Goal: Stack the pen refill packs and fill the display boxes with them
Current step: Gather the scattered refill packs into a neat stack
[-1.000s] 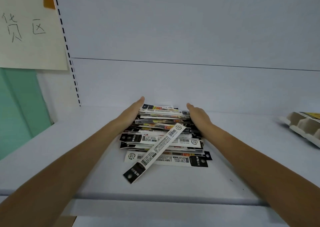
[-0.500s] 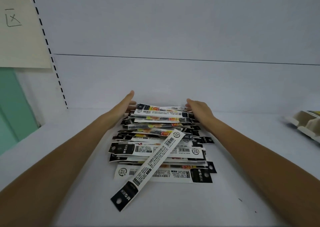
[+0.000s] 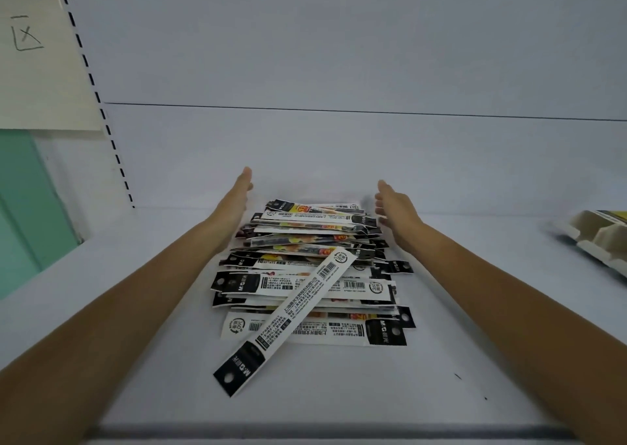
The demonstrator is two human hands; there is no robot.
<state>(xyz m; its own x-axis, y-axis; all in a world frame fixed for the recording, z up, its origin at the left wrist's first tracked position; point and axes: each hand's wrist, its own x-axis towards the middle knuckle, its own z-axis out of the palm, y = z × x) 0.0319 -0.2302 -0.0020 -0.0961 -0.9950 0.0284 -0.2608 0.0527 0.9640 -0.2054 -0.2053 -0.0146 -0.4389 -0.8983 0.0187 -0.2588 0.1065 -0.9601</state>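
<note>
A loose pile of several black-and-white pen refill packs point(image 3: 305, 275) lies crosswise on the white shelf point(image 3: 135, 309). One pack point(image 3: 285, 322) lies diagonally on top, its black end toward me. My left hand point(image 3: 235, 200) is at the pile's far left side with straight fingers, its lower edge near the packs. My right hand point(image 3: 395, 210) is at the far right side, fingers straight, a small gap from the pile. Neither hand holds anything.
A beige cardboard display box point(image 3: 600, 237) sits at the right edge of the shelf. A paper sign with handwriting point(image 3: 37, 54) hangs at upper left beside a slotted upright point(image 3: 98, 98). The shelf's back panel is close behind the pile.
Both hands pressed against the pile's sides a second ago; now they have spread slightly outward and away from it. The camera has moved closer and the pile looks looser.
</note>
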